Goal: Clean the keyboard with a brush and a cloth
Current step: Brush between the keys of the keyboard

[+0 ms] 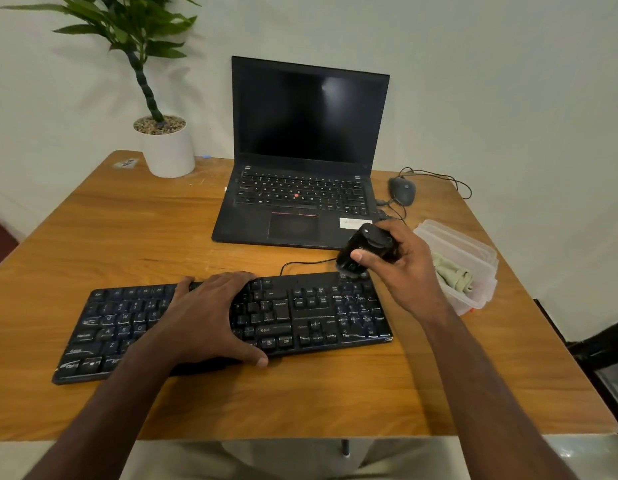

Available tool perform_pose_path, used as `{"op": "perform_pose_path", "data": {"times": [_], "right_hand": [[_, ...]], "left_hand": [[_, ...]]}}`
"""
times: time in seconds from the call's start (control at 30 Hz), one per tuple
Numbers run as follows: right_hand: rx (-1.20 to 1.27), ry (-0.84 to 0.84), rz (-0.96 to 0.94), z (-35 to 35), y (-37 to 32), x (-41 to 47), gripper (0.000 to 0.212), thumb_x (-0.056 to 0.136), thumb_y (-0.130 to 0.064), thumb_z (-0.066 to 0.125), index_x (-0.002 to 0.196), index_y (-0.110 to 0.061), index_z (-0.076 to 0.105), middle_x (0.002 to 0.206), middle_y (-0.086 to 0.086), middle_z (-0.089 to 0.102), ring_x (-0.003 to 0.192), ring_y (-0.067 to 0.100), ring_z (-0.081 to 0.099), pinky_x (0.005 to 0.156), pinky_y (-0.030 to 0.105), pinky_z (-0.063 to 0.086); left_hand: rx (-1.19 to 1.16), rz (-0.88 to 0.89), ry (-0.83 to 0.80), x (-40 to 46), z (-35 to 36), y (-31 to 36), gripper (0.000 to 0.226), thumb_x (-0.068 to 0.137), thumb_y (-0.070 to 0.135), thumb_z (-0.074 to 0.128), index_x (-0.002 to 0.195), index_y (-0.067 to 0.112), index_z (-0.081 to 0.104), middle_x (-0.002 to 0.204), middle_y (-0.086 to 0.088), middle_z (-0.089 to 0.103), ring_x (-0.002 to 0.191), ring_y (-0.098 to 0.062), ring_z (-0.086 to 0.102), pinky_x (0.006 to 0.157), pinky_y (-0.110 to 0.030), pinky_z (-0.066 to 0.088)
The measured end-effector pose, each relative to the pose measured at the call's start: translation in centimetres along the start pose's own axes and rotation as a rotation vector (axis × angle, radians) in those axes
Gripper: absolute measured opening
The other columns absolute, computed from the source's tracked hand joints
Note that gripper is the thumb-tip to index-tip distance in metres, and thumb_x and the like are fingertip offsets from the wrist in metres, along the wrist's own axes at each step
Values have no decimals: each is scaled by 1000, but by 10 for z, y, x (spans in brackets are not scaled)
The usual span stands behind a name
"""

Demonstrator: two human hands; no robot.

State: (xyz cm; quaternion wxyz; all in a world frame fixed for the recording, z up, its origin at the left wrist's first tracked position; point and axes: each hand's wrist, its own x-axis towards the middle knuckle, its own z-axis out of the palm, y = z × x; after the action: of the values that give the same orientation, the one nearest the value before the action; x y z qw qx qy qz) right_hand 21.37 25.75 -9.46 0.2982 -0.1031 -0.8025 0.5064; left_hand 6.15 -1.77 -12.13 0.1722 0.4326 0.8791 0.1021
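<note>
A black wired keyboard [300, 313] lies across the near half of the wooden table [145, 230]. My left hand [210, 313] rests spread over the keyboard's middle, fingers over its far edge and thumb at its near edge. My right hand [401, 265] grips a chunky black brush [361, 251], its lower end just above the keyboard's far right corner. A pale green cloth [453, 273] lies crumpled in a clear plastic container [474, 251] to the right.
An open black laptop [300, 174] stands behind the keyboard. A dark wired mouse [402, 190] lies to its right, a potted plant [167, 147] at the back left. The table's right edge is near the container.
</note>
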Motion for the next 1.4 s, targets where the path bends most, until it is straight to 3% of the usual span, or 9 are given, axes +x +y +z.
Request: {"op": "perform_pose_path", "data": {"times": [0.17, 0.4, 0.63, 0.8, 0.93, 1.07, 1.2, 1.3, 1.4], "right_hand": [[-1, -112, 71, 17, 6, -11, 29, 81, -15, 83, 105, -14, 66, 95, 0, 67, 89, 8, 64, 70, 19, 53], [12, 9, 87, 17, 8, -11, 26, 81, -20, 83, 96, -18, 63, 91, 1, 67, 87, 19, 67, 70, 28, 57], [-104, 53, 95, 20, 6, -9, 27, 82, -24, 83, 95, -17, 60, 88, -5, 66, 86, 14, 63, 73, 33, 56], [-21, -6, 84, 24, 2, -13, 25, 82, -15, 81, 95, -10, 61, 85, -7, 63, 78, -1, 60, 65, 16, 51], [-133, 17, 86, 22, 7, -9, 26, 81, -27, 82, 95, -22, 60, 86, -11, 65, 85, 9, 64, 71, 28, 54], [-14, 72, 70, 18, 2, -9, 24, 82, -16, 82, 95, -15, 61, 83, -17, 65, 80, -1, 62, 67, 14, 48], [-62, -28, 81, 23, 8, -16, 26, 82, -21, 82, 94, -15, 60, 87, -5, 64, 82, 7, 62, 67, 19, 51], [-108, 16, 100, 22, 10, -13, 28, 82, -28, 82, 97, -20, 60, 91, -3, 67, 88, 14, 65, 71, 28, 55], [-73, 57, 63, 15, 5, -11, 25, 82, -22, 82, 96, -18, 62, 86, -9, 67, 84, 9, 64, 70, 21, 51]], "left_hand": [[9, 4, 3, 0, 0, 0, 147, 30, 106, 46, 155, 38, 9, 162, 12, 23, 147, -11, 22, 122, -54, 0], [11, 1, 4, 0, 0, -1, 147, 29, 107, 44, 155, 39, 8, 162, 12, 21, 148, -11, 21, 122, -53, -1], [15, -1, 1, 0, 0, 0, 148, 29, 107, 45, 155, 38, 9, 162, 12, 21, 147, -11, 22, 122, -55, 1], [12, 0, 2, -1, 0, 0, 144, 34, 103, 52, 155, 38, 9, 162, 12, 22, 147, -12, 22, 122, -54, -1], [15, -1, 3, 0, 0, 0, 145, 33, 104, 51, 155, 38, 9, 162, 12, 22, 148, -12, 21, 122, -54, -1], [11, -1, 7, -1, 0, 1, 144, 34, 103, 52, 155, 38, 8, 162, 12, 21, 148, -11, 21, 122, -54, -1], [12, -1, 2, -1, 0, 1, 146, 32, 105, 49, 155, 38, 8, 162, 12, 21, 148, -12, 21, 122, -56, 0], [14, 0, 4, -1, 0, 1, 146, 31, 105, 48, 155, 38, 9, 162, 12, 22, 148, -12, 22, 122, -55, 0], [7, 0, 7, -1, 0, 1, 145, 33, 104, 49, 155, 37, 9, 162, 11, 22, 148, -12, 22, 122, -55, -1]]}}
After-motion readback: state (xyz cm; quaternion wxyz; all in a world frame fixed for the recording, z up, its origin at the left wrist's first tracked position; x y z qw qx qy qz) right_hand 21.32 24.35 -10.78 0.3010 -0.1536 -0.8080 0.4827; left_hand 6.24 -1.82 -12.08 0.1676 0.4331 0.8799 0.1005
